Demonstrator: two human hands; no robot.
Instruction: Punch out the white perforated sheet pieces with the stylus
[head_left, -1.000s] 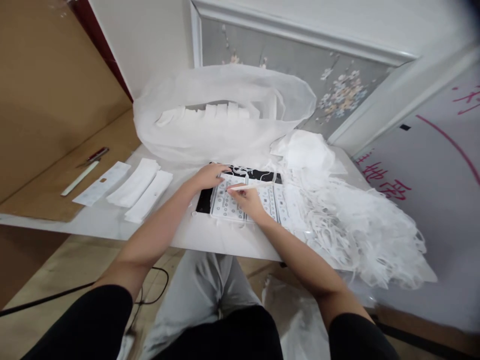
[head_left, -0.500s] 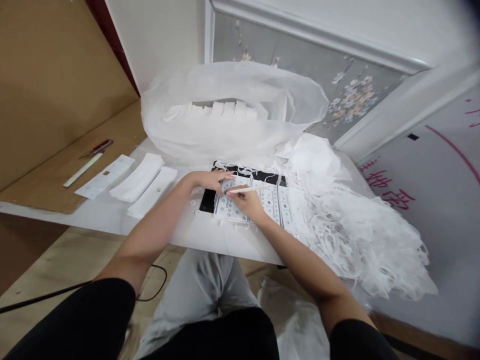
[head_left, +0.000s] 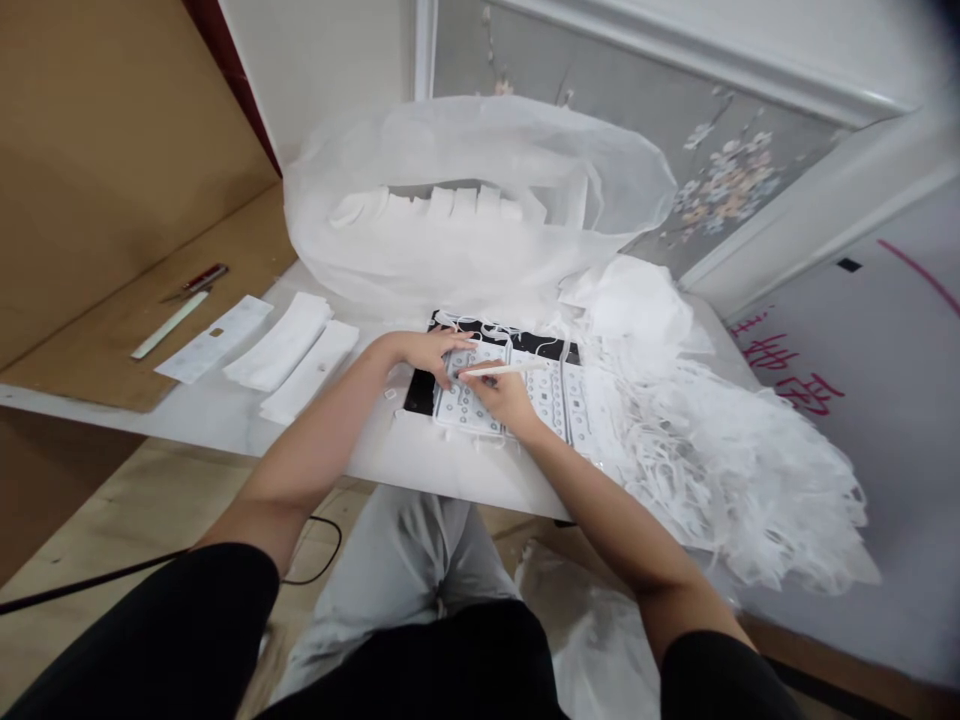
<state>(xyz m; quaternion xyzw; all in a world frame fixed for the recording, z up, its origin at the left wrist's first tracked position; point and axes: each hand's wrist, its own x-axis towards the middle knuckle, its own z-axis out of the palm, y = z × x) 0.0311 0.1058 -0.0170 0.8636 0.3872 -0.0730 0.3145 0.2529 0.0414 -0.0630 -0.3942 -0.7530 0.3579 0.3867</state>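
A white sheet [head_left: 471, 412] with rows of small round marks lies over a black board [head_left: 420, 392] on the table. My left hand [head_left: 435, 352] rests on the sheet's upper left part, fingers apart. In my right hand [head_left: 504, 392] is a slim white pen-like tool [head_left: 517, 369], its tip end down at the sheet close to my left thumb. White cords [head_left: 491, 330] lie loosely along the board's back edge. More marked white pieces [head_left: 577, 400] continue to the right.
A large pile of white stringy material [head_left: 750, 470] covers the table's right side. Behind the board sits an open translucent bag [head_left: 480, 250] of white strips. On the left are stacked white strips [head_left: 281, 345], a pale green strip [head_left: 171, 325] and a red tool [head_left: 204, 278].
The whole view has shifted slightly, with the table's things a little higher and farther right. Both hands keep nearly the same places on the sheet.
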